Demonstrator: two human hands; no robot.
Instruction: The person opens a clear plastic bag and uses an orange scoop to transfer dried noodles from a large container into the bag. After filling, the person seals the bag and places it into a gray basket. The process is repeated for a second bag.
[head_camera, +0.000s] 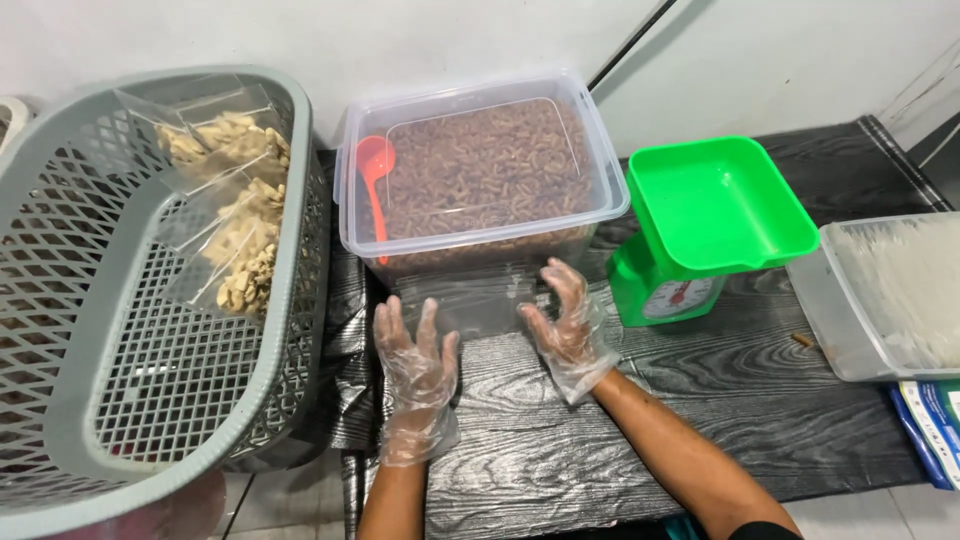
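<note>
My left hand (415, 375) and my right hand (565, 325) both wear thin clear plastic gloves and hover over a dark wood-grain table (700, 400). Their fingers are spread and they hold nothing. An empty clear plastic bag (480, 300) lies flat on the table between them, touching the fingertips of the right hand. Just beyond stands a clear plastic tub (480, 175) full of brown snack pieces, with a red scoop (372, 170) stuck in its left side.
A grey plastic basket (130, 330) at the left holds several sealed bags of pale snacks (240, 215). A green kitchen scale (700, 225) with a green tray stands right of the tub. A clear box of empty bags (890, 300) sits at the far right.
</note>
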